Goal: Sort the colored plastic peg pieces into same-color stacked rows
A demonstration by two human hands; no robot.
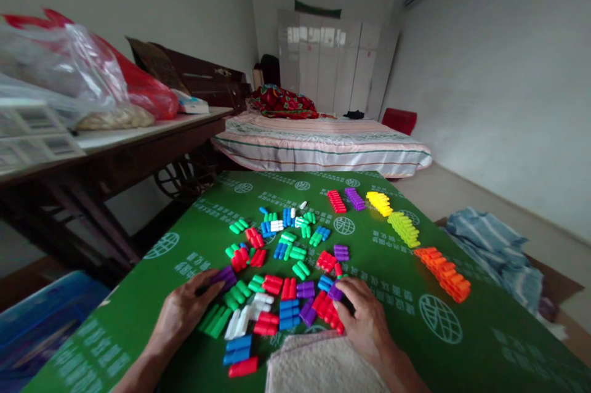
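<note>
Left fingers [205, 295]: mine, narrow, tips closed on purple pieces [226, 278] at the left edge of the spread. Right fingers [353, 285]: mine, narrow, thumb and index pinching a purple block [335, 291].

Neighbours, left: green pieces [237, 295], just nearer me than the fingertips and slightly to their right; white pieces [237, 322], nearer me again. Neighbours, right: blue pair [325, 283], just left of the fingertips; red pieces [327, 310], close below them.

Between my two sets of fingers: loose purple pieces [305, 289], with blue pieces [289, 314] beside them. Beyond the right fingers: a further purple group [341, 252]. Far right of them, ranked on the worktop [489, 325]: purple row [354, 199], orange row [443, 273]. Nearer me, between the wrists: folded cloth [323, 362].

Handling notes, my judgement: grip by the long sides, light and even, so that pieces stay parallel. Lift the right block straight up before any sideways travel; a low drag could scatter the reds. Left: square the ends with the thumb before lifting. Right wrist: clear of the cloth, lest it ruck.
</note>
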